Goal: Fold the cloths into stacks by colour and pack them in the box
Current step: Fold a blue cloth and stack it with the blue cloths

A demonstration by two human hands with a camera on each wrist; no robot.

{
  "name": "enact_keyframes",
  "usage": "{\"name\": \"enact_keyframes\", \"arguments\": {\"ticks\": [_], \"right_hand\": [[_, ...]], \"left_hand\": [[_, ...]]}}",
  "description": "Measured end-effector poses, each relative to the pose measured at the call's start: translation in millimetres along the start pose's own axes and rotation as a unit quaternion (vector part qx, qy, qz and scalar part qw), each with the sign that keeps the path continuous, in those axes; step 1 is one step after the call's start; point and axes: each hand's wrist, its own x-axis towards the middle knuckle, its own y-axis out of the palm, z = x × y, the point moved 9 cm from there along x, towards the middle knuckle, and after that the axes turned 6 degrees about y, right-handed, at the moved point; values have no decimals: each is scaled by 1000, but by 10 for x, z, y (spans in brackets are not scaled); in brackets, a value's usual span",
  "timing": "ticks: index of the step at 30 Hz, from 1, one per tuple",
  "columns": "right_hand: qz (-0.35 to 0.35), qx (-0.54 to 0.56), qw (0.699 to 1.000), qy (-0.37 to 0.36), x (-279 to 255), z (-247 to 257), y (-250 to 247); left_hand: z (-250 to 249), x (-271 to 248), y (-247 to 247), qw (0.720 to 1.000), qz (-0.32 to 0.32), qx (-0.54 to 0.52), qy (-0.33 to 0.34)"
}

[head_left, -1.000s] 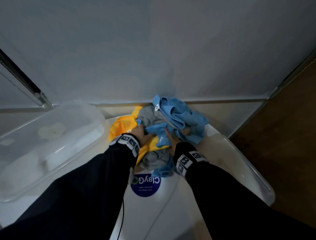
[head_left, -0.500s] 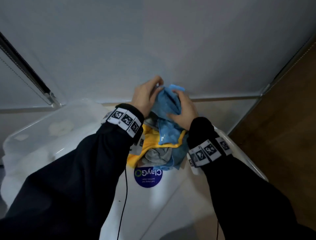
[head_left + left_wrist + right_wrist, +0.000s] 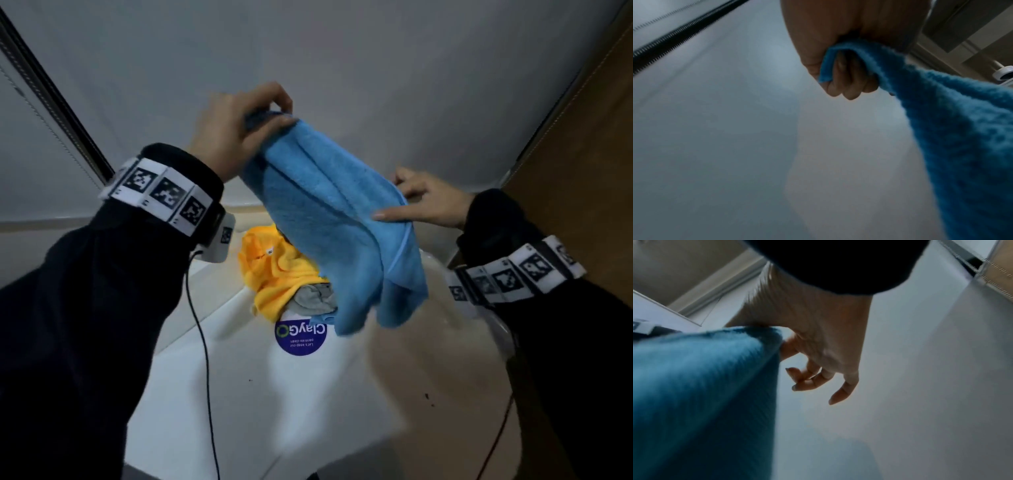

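Note:
A blue cloth (image 3: pixel 335 219) hangs in the air above the pile, stretched between both hands. My left hand (image 3: pixel 274 113) is raised high and grips its upper corner in curled fingers, as the left wrist view shows for the hand (image 3: pixel 840 81) and the cloth (image 3: pixel 962 138). My right hand (image 3: pixel 394 202) pinches the cloth's right edge between thumb and forefinger. In the right wrist view the other fingers (image 3: pixel 840 395) hang loose beside the cloth (image 3: pixel 705 386). Below lie a yellow cloth (image 3: pixel 274 270) and a grey cloth (image 3: pixel 315 298), crumpled together. No box is in view.
The pile sits on a white table (image 3: pixel 274 411) with a round purple sticker (image 3: pixel 301 337). A pale wall stands close behind. A brown wooden panel (image 3: pixel 582 137) runs along the right. Thin black cables hang from both wrists.
Both hands have risen from the pile with the blue cloth. They have moved apart, the left up and the right out to the side, drawing the cloth open.

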Motion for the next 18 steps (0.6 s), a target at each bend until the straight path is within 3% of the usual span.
{"name": "enact_keyframes", "arguments": {"ticks": [3, 6, 10, 12, 14, 18], "right_hand": [[-4, -96, 995, -12, -203, -26, -51], [-2, -222, 974, 51, -325, -110, -63], [-103, -210, 967, 96, -433, -277, -333], [-175, -137, 971, 91, -445, -357, -463], [-242, 7, 967, 78, -496, -455, -542], [-280, 315, 905, 60, -645, -723, -329]], "left_hand": [[-52, -92, -32, 998, 66, -7, -13], [-18, -166, 5, 992, 122, 23, -28], [302, -338, 61, 976, 179, 98, -79], [473, -406, 65, 969, 180, 127, -115], [636, -487, -9, 974, 139, 97, -153], [832, -877, 48, 971, 62, -61, -223]]}}
